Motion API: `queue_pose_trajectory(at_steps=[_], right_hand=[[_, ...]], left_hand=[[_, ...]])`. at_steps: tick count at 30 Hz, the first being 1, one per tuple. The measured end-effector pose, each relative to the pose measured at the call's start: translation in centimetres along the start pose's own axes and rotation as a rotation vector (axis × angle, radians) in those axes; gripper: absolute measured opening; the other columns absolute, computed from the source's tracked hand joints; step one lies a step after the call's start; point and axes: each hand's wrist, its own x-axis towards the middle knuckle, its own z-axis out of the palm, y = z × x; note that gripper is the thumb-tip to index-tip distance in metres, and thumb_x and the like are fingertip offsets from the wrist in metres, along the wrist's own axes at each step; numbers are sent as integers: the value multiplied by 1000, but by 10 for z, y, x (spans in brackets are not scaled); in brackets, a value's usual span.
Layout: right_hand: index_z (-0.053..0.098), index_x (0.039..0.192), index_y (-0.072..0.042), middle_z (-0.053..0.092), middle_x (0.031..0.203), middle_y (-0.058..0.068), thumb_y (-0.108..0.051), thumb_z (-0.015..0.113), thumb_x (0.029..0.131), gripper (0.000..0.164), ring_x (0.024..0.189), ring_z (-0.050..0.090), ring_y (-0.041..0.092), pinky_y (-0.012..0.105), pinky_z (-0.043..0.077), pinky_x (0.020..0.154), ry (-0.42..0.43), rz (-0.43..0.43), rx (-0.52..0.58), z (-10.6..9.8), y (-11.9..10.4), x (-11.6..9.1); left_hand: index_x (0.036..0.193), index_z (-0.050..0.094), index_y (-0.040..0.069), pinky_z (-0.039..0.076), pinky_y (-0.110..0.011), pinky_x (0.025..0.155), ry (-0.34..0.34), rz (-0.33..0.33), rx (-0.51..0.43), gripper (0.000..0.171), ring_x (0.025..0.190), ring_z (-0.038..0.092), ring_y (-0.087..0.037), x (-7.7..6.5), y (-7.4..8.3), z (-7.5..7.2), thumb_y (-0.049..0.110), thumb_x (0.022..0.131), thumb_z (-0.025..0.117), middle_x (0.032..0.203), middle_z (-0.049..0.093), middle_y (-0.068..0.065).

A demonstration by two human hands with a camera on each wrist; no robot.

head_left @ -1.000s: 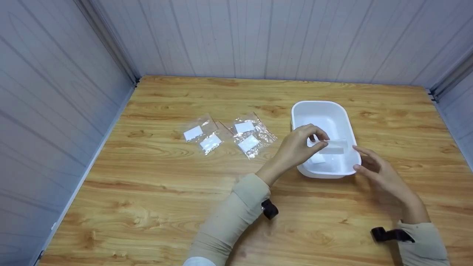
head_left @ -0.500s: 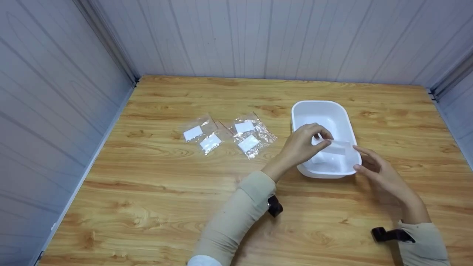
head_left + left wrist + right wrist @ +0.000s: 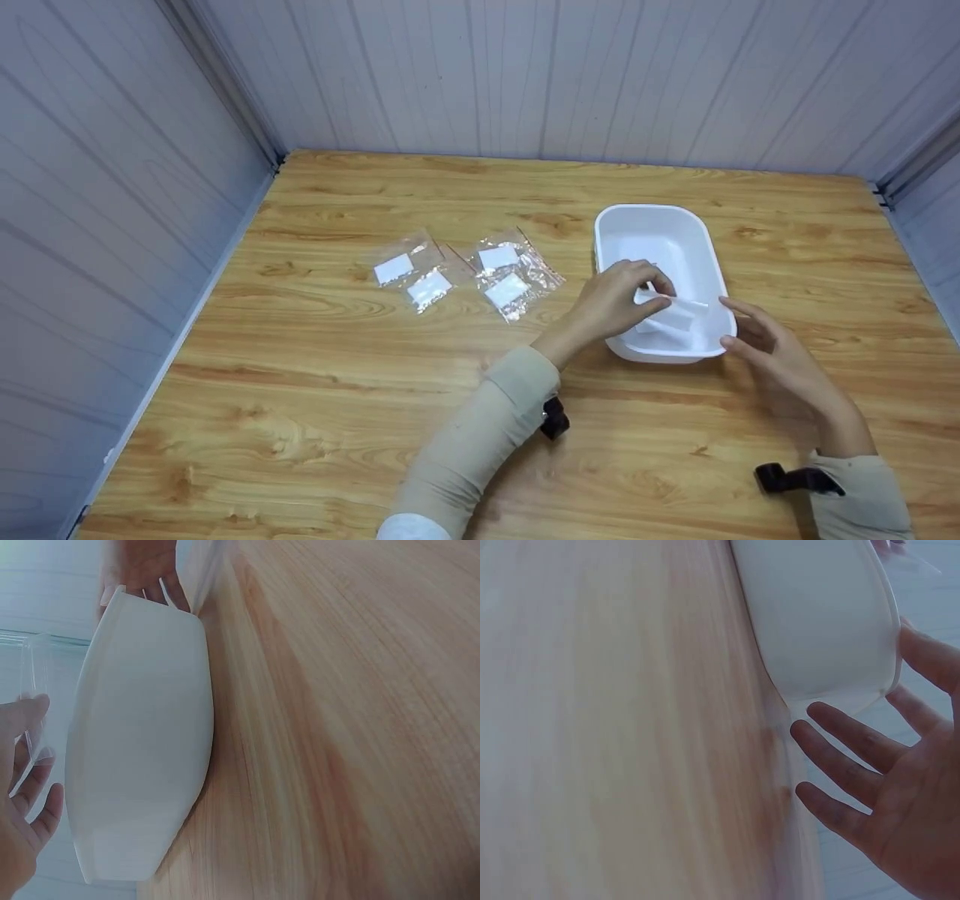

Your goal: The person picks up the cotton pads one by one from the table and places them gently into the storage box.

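Over the white plastic tub [image 3: 686,236], my left hand [image 3: 619,296] pinches the top edge of a clear plastic bag [image 3: 679,313] between thumb and fingers. In the left wrist view, the bag [image 3: 34,664] rises above the fingers, level with the tub's rim. Whether it holds a white piece cannot be told. Something white beneath it in the tub is mostly hidden. My right hand [image 3: 780,352] rests its thumb and a fingertip against the tub's near right corner. In the right wrist view, that hand's other fingers [image 3: 844,765] are spread beside the tub, fairly straight.
Several clear zip bags [image 3: 504,274] with white rectangular pieces in them lie on the wooden table [image 3: 300,420], left of the tub. Pale panel walls [image 3: 487,75] border the table at the back and sides.
The left hand has shifted slightly right, then a little lower and nearer, with the bag dipping further into the tub. The right hand stays at the tub's corner.
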Motion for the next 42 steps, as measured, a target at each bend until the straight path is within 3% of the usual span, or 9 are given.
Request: queue_pose_trajectory(at_steps=[3, 10, 21, 34, 42], right_hand=[[37, 152, -7, 52, 133, 31, -9, 58, 100, 56, 112, 51, -8, 8, 41, 90, 3, 7, -6, 0, 0, 0], [39, 149, -3, 52, 130, 35, -5, 58, 99, 54, 111, 53, -7, 10, 44, 88, 9, -13, 8, 1, -1, 2], [38, 151, -6, 49, 136, 32, -10, 58, 101, 54, 112, 49, -10, 8, 40, 90, 4, 8, -20, -1, -1, 1], [36, 152, -8, 46, 140, 32, -11, 58, 101, 55, 113, 48, -9, 8, 40, 90, -9, 23, -7, -1, -1, 0], [36, 152, -8, 49, 136, 31, -10, 58, 101, 56, 112, 49, -9, 8, 41, 90, -10, 9, -22, -1, -1, 0]], left_hand=[[107, 71, 20, 39, -12, 85, -28, 3, 19, 16, 101, 58, -7, -2, 0, -1, 30, 94, 69, 103, 66, 11], [111, 71, 20, 36, -13, 99, -61, 12, 48, 21, 125, 52, -6, -6, 0, -7, 32, 93, 71, 109, 68, 10], [110, 71, 17, 41, -14, 86, -27, 57, 30, 20, 103, 59, -9, -17, -6, -24, 29, 94, 70, 107, 67, 8], [109, 71, 16, 43, -16, 83, 28, -31, 5, 18, 99, 60, -11, -38, -27, -48, 27, 94, 70, 108, 67, 7], [108, 71, 16, 46, -19, 84, 81, -84, 17, 18, 101, 61, -13, -50, -47, -61, 27, 93, 71, 107, 68, 7]])
